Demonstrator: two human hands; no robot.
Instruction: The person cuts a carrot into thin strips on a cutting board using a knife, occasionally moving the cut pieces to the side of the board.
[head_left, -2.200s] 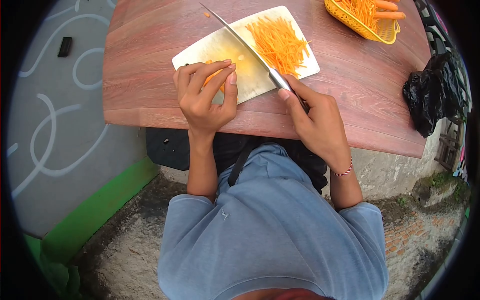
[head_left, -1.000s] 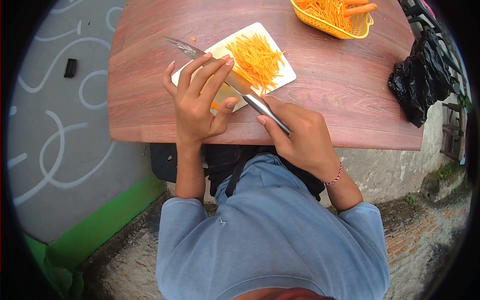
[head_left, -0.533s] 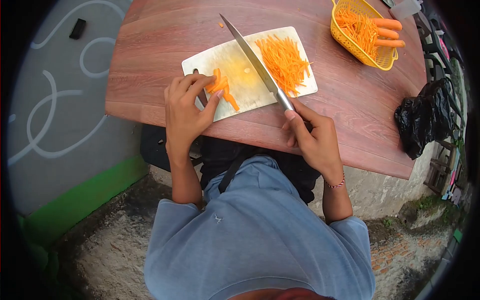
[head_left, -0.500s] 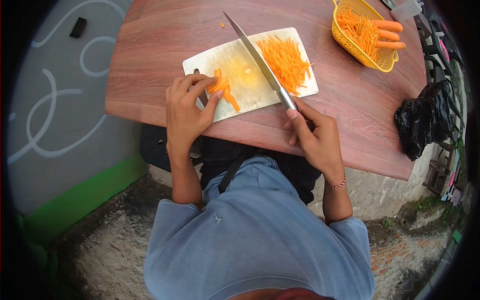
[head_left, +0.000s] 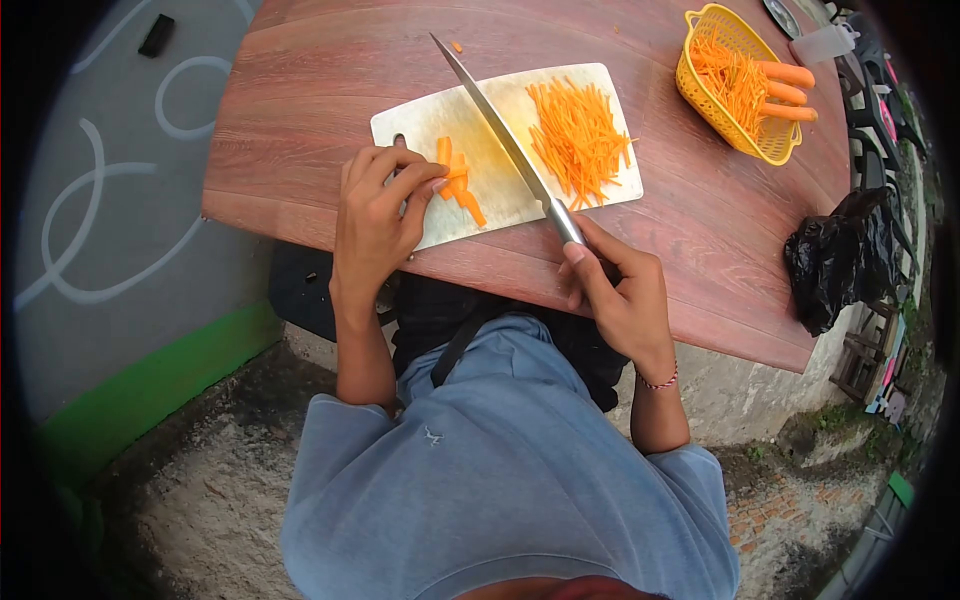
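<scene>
A white cutting board (head_left: pixel 500 205) lies near the table edge, its surface stained orange. My left hand (head_left: pixel 380 215) rests over its left end, thumb and forefinger closed together at the edge of several flat carrot slices (head_left: pixel 468 200). In my right hand (head_left: pixel 625 290) is the handle of a large kitchen knife (head_left: pixel 505 140), the fingers wrapped round it. Its long blade slants across the board toward the far left, the tip reaching past the far edge. To the right of the blade sits a heap of carrot strips (head_left: pixel 575 140).
A yellow plastic basket (head_left: pixel 765 148) at the far right holds more carrot strips (head_left: pixel 727 80) and whole carrots (head_left: pixel 790 93). A black plastic bag (head_left: pixel 840 260) hangs by the right table edge. A clear container (head_left: pixel 822 45) stands behind. The wooden table (head_left: pixel 310 110) curves at left.
My left thumb and forefinger have drawn closer together and back to the left edge of the slices. The knife has shifted slightly left across the board. The whole view has tilted a little.
</scene>
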